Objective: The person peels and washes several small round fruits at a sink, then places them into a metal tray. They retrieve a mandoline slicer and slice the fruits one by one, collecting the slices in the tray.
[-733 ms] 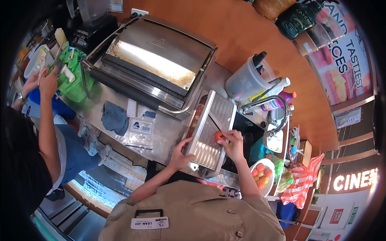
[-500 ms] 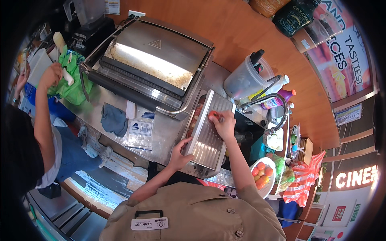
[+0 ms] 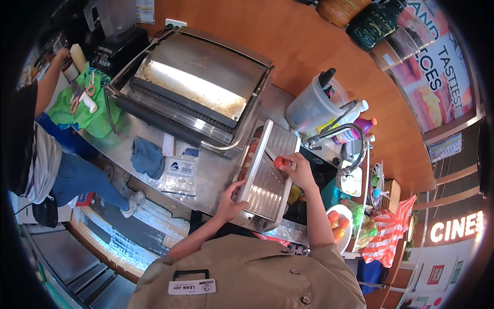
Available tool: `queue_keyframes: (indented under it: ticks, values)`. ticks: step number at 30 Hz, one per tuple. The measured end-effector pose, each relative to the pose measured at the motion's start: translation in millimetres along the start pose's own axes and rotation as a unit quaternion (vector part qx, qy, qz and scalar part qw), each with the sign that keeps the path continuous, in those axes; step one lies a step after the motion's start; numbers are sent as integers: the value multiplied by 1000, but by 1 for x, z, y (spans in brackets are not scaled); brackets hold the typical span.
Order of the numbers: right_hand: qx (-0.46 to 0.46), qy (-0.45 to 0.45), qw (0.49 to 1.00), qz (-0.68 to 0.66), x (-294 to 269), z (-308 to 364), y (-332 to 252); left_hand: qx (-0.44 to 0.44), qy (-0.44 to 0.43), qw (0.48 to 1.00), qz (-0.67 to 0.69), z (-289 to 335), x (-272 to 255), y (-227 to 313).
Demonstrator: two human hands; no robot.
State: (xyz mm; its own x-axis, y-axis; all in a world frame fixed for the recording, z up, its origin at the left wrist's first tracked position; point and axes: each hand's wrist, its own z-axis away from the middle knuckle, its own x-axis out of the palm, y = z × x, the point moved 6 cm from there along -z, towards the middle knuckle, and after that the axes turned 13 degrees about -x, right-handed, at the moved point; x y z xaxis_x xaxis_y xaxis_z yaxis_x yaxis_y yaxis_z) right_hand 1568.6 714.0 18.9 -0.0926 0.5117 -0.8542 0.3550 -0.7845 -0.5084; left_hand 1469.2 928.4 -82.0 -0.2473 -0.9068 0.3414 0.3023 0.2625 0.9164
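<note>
A ridged metal mandoline slicer lies at a slant over a metal tray at the counter's edge. My left hand grips the slicer's near left rim, thumb and fingers closed round it. On the ridged face, my right hand holds a red tomato pressed flat, its fingertips round the top. Just below the tomato runs the slanted blade line. Red tomato slices show in the tray along the slicer's left side.
A steel contact grill stands behind to the left, beside a blue cloth. Right of the slicer are a sink tap, a clear tub and a white bowl of tomatoes. A co-worker stands at left.
My right hand has slid the tomato toward me along the slicer. My left hand stays on the rim. The co-worker has shifted; their hand has left the green bag, where scissors now show.
</note>
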Motion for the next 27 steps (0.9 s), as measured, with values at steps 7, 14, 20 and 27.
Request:
queue_keyframes:
  ticks: [7,14,20,27]
  values:
    - [-56,114,991,52,8,-7,-23,18,-8,1000,13,-2,0,-2]
    - [-83,138,981,104,1,61,-38,-2,-4,1000,13,0,0,-5]
    - [-83,169,976,108,9,36,-32,37,4,999,31,0,0,0]
    - [-22,176,974,138,16,-4,-34,25,13,999,37,1,0,0]
